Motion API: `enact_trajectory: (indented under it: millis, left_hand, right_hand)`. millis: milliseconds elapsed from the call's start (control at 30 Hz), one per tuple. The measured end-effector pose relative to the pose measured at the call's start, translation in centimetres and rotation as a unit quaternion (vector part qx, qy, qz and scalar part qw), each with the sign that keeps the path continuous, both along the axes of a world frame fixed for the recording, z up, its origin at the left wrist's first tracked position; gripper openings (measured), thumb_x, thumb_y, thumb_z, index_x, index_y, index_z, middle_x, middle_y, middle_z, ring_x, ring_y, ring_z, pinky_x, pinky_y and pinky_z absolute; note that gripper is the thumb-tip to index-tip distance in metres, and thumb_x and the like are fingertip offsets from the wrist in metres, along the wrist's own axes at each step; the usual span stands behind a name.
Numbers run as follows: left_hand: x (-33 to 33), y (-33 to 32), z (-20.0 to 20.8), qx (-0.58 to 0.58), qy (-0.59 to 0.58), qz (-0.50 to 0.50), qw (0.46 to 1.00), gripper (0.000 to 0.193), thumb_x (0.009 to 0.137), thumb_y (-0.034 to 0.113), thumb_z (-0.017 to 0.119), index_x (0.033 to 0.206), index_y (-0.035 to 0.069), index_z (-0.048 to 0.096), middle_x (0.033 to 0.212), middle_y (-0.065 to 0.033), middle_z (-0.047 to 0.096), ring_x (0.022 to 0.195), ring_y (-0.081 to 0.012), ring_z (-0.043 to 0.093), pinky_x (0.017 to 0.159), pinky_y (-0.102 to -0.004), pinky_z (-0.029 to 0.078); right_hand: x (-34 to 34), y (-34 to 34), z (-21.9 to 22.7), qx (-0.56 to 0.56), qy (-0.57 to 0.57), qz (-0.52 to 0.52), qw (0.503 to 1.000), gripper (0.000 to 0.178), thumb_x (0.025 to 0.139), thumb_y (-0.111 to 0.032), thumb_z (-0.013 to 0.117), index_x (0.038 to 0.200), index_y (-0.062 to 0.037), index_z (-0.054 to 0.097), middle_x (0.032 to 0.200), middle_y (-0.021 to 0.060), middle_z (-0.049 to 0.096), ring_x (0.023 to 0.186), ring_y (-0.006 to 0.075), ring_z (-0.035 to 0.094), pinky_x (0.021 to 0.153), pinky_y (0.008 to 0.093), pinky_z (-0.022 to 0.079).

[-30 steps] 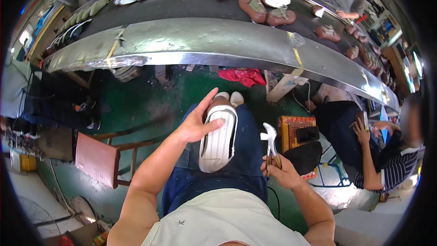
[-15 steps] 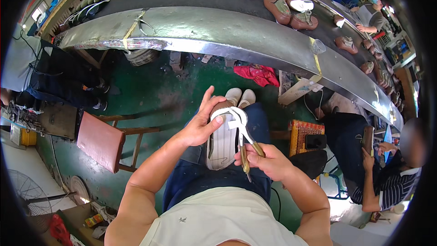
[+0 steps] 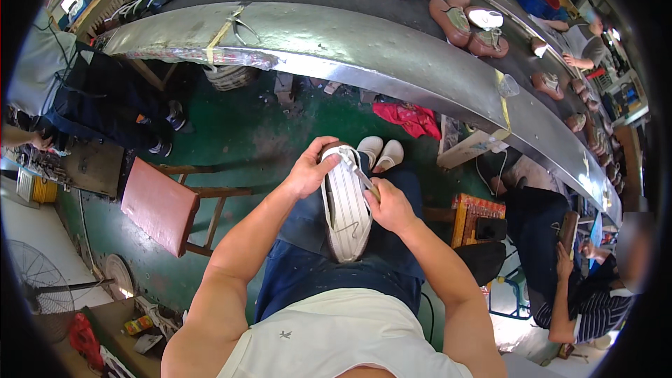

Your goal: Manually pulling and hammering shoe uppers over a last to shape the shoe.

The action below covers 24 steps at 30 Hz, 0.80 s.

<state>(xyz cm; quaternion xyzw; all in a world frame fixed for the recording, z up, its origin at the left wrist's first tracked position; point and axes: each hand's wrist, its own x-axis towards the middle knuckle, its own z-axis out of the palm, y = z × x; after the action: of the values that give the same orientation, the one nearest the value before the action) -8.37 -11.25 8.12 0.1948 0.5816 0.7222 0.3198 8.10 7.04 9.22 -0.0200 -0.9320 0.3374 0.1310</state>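
A shoe (image 3: pixel 348 217) lies lengthwise over my lap, its whitish striped face toward me, with a white band along the edge and brown at the far end. My left hand (image 3: pixel 311 168) grips that far end, fingers wrapped behind and thumb pressed on the edge. Closed around the handles of metal pincers (image 3: pixel 362 177), my right hand (image 3: pixel 392 206) is at the shoe's right side. The pincers' jaws reach the band near the far end; exactly what they pinch is too small to make out.
A metal-edged conveyor (image 3: pixel 301 31) carrying brown and white shoes (image 3: pixel 448 21) curves across ahead. A pink-seated stool (image 3: pixel 157 203) stands left, a fan (image 3: pixel 38 283) lower left. One person (image 3: pixel 66 91) stands left; another (image 3: pixel 560 273) sits right, holding a shoe. Red cloth (image 3: pixel 409 119) lies under the conveyor.
The pincers' handles, spread before, are now enclosed in my right hand, which has moved up beside the shoe. The shoe has turned slightly and its striped face shows more fully. My view has shifted a little.
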Motion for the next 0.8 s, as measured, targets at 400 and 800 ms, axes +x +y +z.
enact_trajectory:
  millis: [400, 800]
  left_hand:
    - [0.5, -0.5, 1.8, -0.065, 0.057, -0.059, 0.994, 0.048, 0.108, 0.027, 0.052, 0.149, 0.005, 0.041, 0.14, -0.0116, 0.056, 0.131, -0.0195, 0.05, 0.112, -0.0328, 0.038]
    - [1.0, 0.7, 0.8, -0.054, 0.209, -0.083, 0.973, 0.051, 0.108, 0.031, 0.044, 0.149, 0.0, 0.035, 0.151, -0.0216, 0.037, 0.143, -0.0356, 0.038, 0.119, -0.0394, 0.03]
  right_hand:
    - [2.5, 1.6, 5.7, -0.311, -0.277, 0.041, 0.908, 0.025, 0.1, -0.021, 0.06, 0.115, -0.0011, 0.063, 0.078, 0.0054, 0.063, 0.071, 0.0145, 0.06, 0.067, 0.0336, 0.049]
    - [2.2, 1.7, 8.2, -0.57, -0.35, 0.007, 0.744, 0.042, 0.105, -0.029, 0.057, 0.135, -0.0004, 0.054, 0.13, 0.0114, 0.065, 0.118, 0.0226, 0.065, 0.096, 0.0388, 0.052]
